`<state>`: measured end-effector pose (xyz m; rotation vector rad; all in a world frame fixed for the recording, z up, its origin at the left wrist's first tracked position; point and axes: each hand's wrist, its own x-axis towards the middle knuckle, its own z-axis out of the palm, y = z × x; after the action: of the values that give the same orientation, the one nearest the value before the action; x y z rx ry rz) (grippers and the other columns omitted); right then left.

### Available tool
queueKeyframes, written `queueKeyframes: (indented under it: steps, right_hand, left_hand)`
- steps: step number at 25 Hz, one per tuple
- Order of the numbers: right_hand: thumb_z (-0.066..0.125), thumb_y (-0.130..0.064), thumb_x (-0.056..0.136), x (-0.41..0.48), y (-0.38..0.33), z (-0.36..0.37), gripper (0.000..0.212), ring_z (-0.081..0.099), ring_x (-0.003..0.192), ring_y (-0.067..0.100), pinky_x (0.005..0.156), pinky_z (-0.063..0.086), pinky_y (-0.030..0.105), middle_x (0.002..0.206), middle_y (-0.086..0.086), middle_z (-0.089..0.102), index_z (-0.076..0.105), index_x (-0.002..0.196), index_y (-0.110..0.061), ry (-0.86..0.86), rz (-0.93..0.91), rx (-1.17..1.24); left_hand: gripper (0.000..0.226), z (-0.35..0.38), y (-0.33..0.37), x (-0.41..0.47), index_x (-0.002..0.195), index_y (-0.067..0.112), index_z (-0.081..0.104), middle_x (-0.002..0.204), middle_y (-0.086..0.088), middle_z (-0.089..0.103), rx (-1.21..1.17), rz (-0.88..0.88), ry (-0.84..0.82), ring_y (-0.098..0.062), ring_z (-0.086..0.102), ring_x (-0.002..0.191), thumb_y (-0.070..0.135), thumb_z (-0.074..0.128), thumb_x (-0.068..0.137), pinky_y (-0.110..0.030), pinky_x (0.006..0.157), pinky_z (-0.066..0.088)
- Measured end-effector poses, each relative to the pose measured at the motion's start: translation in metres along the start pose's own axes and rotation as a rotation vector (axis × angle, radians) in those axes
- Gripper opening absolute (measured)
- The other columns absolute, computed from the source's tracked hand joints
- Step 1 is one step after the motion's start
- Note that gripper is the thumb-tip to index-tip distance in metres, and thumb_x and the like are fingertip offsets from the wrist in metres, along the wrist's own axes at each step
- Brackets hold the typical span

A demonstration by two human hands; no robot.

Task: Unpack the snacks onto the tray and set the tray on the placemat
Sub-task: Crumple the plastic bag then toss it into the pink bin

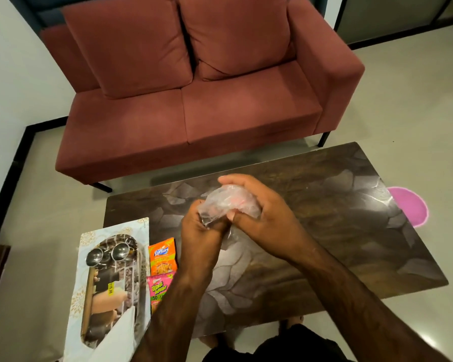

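Both my hands hold a crumpled clear plastic bag [226, 202] above the middle of the dark table [324, 218]. My left hand [202, 231] pinches its lower left end and my right hand [259, 212] wraps over its top and right side. On the table's left end lies a pale patterned placemat [139, 228] with a shiny steel tray [107, 296] on it. Two small steel bowls [107, 254] sit at the tray's far end. An orange snack packet [162, 257] and a pink snack packet [158, 288] lie on the table just right of the placemat.
A red two-seat sofa [194, 100] stands beyond the table. A pink round mat [408, 205] lies on the floor at the table's right end. A white cloth or paper [120, 335] covers the tray's near corner. My feet show under the table's near edge.
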<state>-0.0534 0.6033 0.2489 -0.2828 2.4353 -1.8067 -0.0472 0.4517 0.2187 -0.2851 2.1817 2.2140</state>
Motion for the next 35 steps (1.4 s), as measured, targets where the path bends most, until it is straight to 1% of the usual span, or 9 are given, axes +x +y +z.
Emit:
queueKeyframes:
  steps: [6,10,14,17,20,25,28,31,35]
  right_hand:
    - [0.061,0.010,0.076,-0.017,0.021,-0.050,0.035,0.071,0.109,0.010,0.092,0.061,0.040,0.115,-0.009,0.074,0.080,0.080,-0.019,0.136,-0.084,-0.115]
    - [0.058,0.023,0.067,-0.022,0.035,-0.074,0.037,0.071,0.101,0.011,0.082,0.060,0.043,0.105,-0.006,0.074,0.070,0.063,-0.011,0.301,-0.069,-0.132]
    - [0.065,0.017,0.075,-0.028,0.030,-0.078,0.039,0.067,0.109,0.005,0.090,0.061,0.034,0.112,-0.010,0.069,0.071,0.071,-0.022,0.233,-0.059,-0.229]
    - [0.065,0.000,0.077,-0.034,0.022,-0.070,0.048,0.061,0.124,0.005,0.103,0.058,0.028,0.130,-0.009,0.063,0.072,0.118,-0.024,0.158,-0.029,-0.163]
    - [0.075,-0.033,0.078,-0.040,0.016,-0.058,0.079,0.058,0.133,0.004,0.102,0.062,0.033,0.146,-0.018,0.052,0.046,0.149,-0.050,0.061,0.166,0.207]
    - [0.081,-0.020,0.088,-0.048,0.019,-0.028,0.054,0.070,0.118,0.013,0.086,0.069,0.040,0.133,-0.021,0.063,0.065,0.136,-0.039,0.215,0.183,0.178]
    - [0.083,-0.012,0.086,-0.052,0.032,-0.038,0.050,0.066,0.117,-0.006,0.099,0.060,0.020,0.124,-0.030,0.067,0.068,0.128,-0.034,0.396,0.122,-0.038]
    - [0.084,-0.020,0.084,-0.060,0.050,-0.069,0.046,0.060,0.104,-0.023,0.086,0.052,0.001,0.108,-0.038,0.060,0.064,0.123,-0.034,0.481,0.166,-0.191]
    - [0.081,-0.035,0.088,-0.070,0.077,-0.127,0.028,0.074,0.088,0.000,0.072,0.064,0.020,0.098,-0.020,0.073,0.066,0.107,-0.022,0.613,0.108,-0.293]
  left_hand:
    - [0.026,0.060,0.007,-0.019,0.089,0.003,0.056,0.074,-0.001,0.064,0.116,0.003,-0.115,-0.012,0.061,0.067,0.018,0.074,0.078,-0.027,0.054,0.051]
    - [0.042,0.056,0.014,-0.012,0.119,0.014,0.059,0.108,-0.012,0.067,-0.310,-0.308,-0.425,-0.026,0.070,0.086,0.028,0.071,0.082,-0.046,0.063,0.058]
    - [0.037,0.066,0.009,0.001,0.120,0.022,0.066,0.118,-0.012,0.069,-0.143,-0.351,-0.494,-0.027,0.074,0.088,0.033,0.074,0.085,-0.045,0.062,0.059]
    - [0.025,0.065,0.002,0.005,0.106,0.020,0.065,0.106,-0.012,0.073,-0.155,-0.218,-0.390,-0.028,0.074,0.080,0.017,0.074,0.082,-0.039,0.054,0.058]
    - [0.021,0.049,-0.001,0.011,0.090,0.021,0.061,0.091,-0.003,0.072,-0.212,-0.144,-0.288,-0.024,0.072,0.072,0.003,0.068,0.082,-0.036,0.048,0.057]
    - [0.027,0.044,-0.006,0.009,0.077,0.022,0.053,0.078,-0.007,0.068,-0.116,-0.133,-0.268,-0.033,0.070,0.073,0.000,0.065,0.085,-0.053,0.054,0.060]
    - [0.022,0.064,-0.010,0.003,0.088,0.027,0.049,0.090,-0.004,0.069,0.112,-0.113,-0.312,-0.017,0.074,0.071,0.012,0.065,0.092,-0.038,0.052,0.060]
    - [0.021,0.093,-0.010,0.002,0.090,0.037,0.050,0.086,0.012,0.068,0.350,-0.087,-0.389,0.000,0.068,0.073,0.046,0.067,0.083,-0.022,0.058,0.055]
    - [0.037,0.155,-0.006,0.004,0.107,0.021,0.059,0.107,-0.005,0.073,0.033,-0.253,-0.619,-0.023,0.072,0.098,0.046,0.071,0.083,-0.033,0.079,0.060]
